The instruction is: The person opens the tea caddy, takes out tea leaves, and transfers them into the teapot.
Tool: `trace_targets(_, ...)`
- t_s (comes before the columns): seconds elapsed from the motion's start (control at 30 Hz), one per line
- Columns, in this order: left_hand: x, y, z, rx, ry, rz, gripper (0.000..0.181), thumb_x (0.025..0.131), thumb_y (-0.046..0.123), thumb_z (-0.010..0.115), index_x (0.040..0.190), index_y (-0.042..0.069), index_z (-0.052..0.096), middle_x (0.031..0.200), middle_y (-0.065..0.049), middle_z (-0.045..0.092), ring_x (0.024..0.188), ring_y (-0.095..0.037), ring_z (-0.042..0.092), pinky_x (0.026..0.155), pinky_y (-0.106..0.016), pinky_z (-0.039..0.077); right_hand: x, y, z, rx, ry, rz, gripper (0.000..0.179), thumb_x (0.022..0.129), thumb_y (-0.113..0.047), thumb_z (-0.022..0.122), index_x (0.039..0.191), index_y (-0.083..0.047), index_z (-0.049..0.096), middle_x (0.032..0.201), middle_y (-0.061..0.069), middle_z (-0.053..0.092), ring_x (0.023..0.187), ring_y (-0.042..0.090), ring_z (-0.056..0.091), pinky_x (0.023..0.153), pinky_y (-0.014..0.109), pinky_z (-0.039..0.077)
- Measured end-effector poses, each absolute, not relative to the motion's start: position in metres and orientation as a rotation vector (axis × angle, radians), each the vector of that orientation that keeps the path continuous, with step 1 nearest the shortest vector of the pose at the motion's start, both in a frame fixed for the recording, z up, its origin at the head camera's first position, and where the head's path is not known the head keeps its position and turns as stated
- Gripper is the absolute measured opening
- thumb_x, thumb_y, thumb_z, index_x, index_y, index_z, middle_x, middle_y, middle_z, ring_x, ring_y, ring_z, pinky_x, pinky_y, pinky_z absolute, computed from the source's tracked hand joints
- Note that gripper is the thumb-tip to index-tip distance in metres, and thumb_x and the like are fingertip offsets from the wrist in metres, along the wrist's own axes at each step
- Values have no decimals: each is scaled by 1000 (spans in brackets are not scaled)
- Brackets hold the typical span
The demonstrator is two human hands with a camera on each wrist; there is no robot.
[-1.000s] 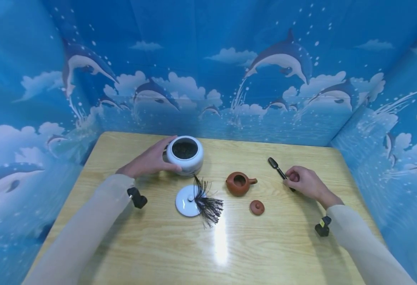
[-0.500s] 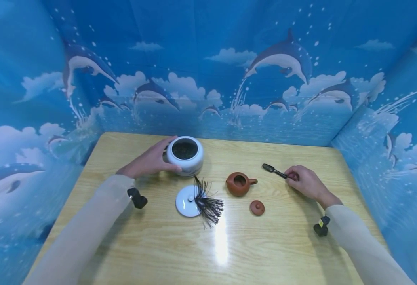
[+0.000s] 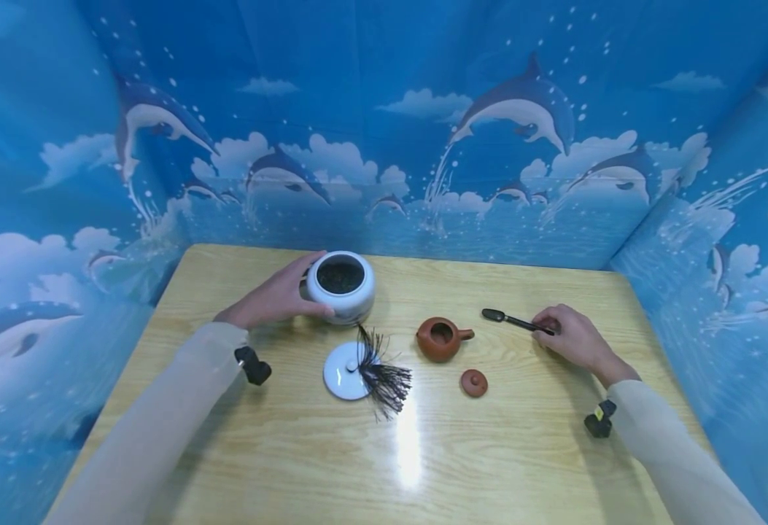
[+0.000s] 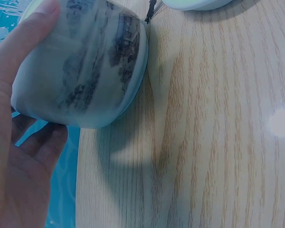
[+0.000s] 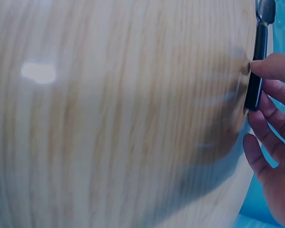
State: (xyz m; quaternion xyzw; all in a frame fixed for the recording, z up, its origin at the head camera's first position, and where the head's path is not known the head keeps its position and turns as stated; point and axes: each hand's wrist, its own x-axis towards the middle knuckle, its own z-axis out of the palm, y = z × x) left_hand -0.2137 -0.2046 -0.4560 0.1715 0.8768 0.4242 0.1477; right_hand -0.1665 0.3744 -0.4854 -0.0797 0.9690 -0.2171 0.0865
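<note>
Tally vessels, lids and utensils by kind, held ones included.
Jars: 1 (white ceramic jar)
Teapots: 1 (reddish-brown teapot)
Lids: 2 (white lid, reddish-brown lid)
Spoons: 1 (black spoon)
Total: 5

Pretty plain getup: the left sleeve [image 3: 160, 408] and right sleeve [image 3: 675, 448] are both long and pale off-white, basically a matching pair. The left hand [image 3: 281, 294] and right hand [image 3: 575, 337] are bare. Then there's the left cam [image 3: 253, 365] and right cam [image 3: 599, 420], chunky black boxy things, a couple of blocks each. The right one's got a yellow patch [image 3: 598, 413], maybe a sticker, too small to tell.
</note>
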Motion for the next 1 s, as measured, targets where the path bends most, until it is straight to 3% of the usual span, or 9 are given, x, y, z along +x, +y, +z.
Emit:
trace_targets(0.17, -213, -204, -455, 480, 2517, 1223, 133, 74, 59, 98, 176, 22, 21, 181, -4, 26, 166, -32, 29, 134, -67, 27, -164, 384, -486, -221, 2901, -649, 24, 102, -20, 77, 119, -3, 77, 109, 13, 70, 94, 25, 64, 81, 41, 50)
trace_targets(0.4, -213, -205, -456, 487, 2521, 1217, 132, 74, 58, 98, 176, 23, 21, 181, -3, 25, 166, -32, 28, 133, -67, 27, -163, 388, -488, -207, 2908, -697, 23, 105, -21, 74, 120, -3, 76, 107, 12, 69, 91, 21, 60, 78, 37, 48)
trace_targets(0.7, -213, -205, -456, 493, 2515, 1227, 133, 74, 59, 98, 176, 24, 21, 181, -3, 26, 166, -32, 28, 134, -67, 27, -163, 387, -483, -87, 2833, -863, 38, 113, -36, 63, 131, -4, 68, 126, 19, 73, 113, 33, 68, 90, 38, 54)
trace_targets(1.0, -213, -205, -456, 504, 2520, 1220, 133, 73, 60, 98, 176, 24, 21, 182, -4, 25, 166, -33, 28, 133, -67, 27, -166, 388, -477, 52, 2739, -1151, 56, 111, -48, 62, 147, -5, 63, 130, 16, 69, 101, 11, 65, 78, 26, 61)
